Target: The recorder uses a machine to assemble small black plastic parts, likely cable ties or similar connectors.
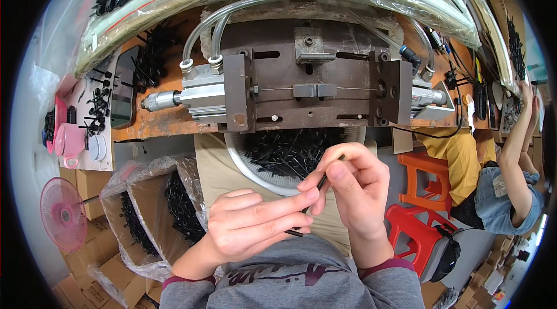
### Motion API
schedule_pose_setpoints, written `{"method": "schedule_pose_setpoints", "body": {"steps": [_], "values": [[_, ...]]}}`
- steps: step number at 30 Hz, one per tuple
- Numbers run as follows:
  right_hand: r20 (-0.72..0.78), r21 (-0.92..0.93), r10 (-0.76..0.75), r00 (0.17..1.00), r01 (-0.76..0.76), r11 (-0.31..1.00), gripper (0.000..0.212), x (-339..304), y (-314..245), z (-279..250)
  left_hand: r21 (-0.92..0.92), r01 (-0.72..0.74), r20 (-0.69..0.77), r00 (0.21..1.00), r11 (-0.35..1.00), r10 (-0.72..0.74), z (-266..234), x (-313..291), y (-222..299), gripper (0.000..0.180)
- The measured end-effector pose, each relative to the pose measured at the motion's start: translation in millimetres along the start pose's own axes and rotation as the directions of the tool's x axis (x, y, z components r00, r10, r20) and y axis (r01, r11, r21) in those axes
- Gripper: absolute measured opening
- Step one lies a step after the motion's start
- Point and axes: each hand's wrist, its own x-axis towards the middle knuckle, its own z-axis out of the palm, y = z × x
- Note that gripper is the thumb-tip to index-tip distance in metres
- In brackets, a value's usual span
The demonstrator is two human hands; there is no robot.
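Observation:
My hands meet in front of my chest, above my lap. My right hand (357, 190) is closed in a pinch on a thin black rod-shaped part (322, 182), which slants between thumb and fingers. My left hand (249, 222) touches it with its fingertips, closed around another thin black part (295, 232), whose end shows below the fingers; the rest is hidden. Just beyond my hands, a white basket (235, 158) holds many thin black parts (290, 149). Past it stands a brown metal fixture (284, 113) with a small two-piece metal block (314, 91) at its middle.
Pneumatic cylinders (203, 97) with clear hoses flank the fixture on a wooden bench (159, 124). At left are a plastic-lined carton (145, 210) of black parts and a pink fan (63, 214). Red (413, 233) and orange stools (423, 178) stand right, near another person (510, 193).

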Motion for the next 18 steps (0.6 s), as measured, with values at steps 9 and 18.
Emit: {"method": "schedule_pose_setpoints", "body": {"steps": [9,18], "values": [[0.008,-0.086,0.004,1.000,-0.003,0.996,0.011,0.8,-5.5,-19.1,0.037,-0.093,-0.041,0.995,0.995,0.095,7.9,14.8,-3.9,0.030],[-0.116,-0.283,-0.026,0.993,-0.008,0.959,0.011,-10.0,2.2,-30.3,0.354,0.080,-0.117,0.992,0.932,-0.041,23.6,37.3,-23.3,0.030]]}}
